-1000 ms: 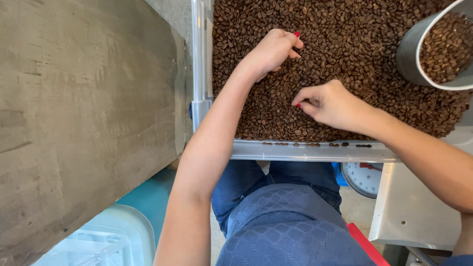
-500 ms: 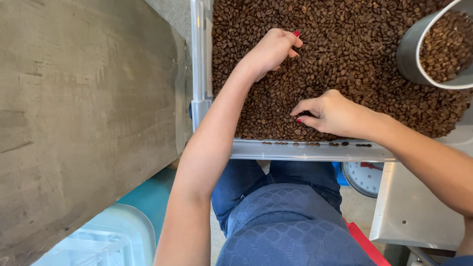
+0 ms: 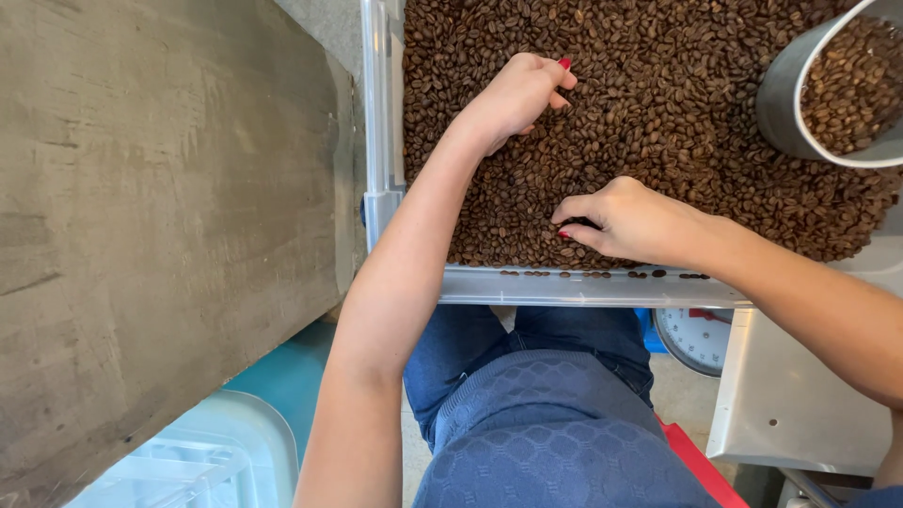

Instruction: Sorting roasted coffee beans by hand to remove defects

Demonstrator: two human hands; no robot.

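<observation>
A large clear tray (image 3: 583,287) is filled with brown roasted coffee beans (image 3: 658,85). My left hand (image 3: 520,94) rests on the beans at the upper left of the tray. Its fingers are curled inward and the palm is hidden. My right hand (image 3: 628,221) lies low on the beans close to the tray's near rim. Its thumb and forefinger are pinched together into the beans. Both hands have red-painted nails.
A grey metal container (image 3: 785,103) holding more beans stands in the tray at the upper right. A rough concrete slab (image 3: 160,216) runs along the left. A dial scale (image 3: 694,337) and a metal surface (image 3: 800,404) sit below the tray, with a clear plastic bin (image 3: 207,456) at lower left.
My right hand has slid down toward the tray's near rim and its fingers have closed into the beans. My left hand has stayed in place.
</observation>
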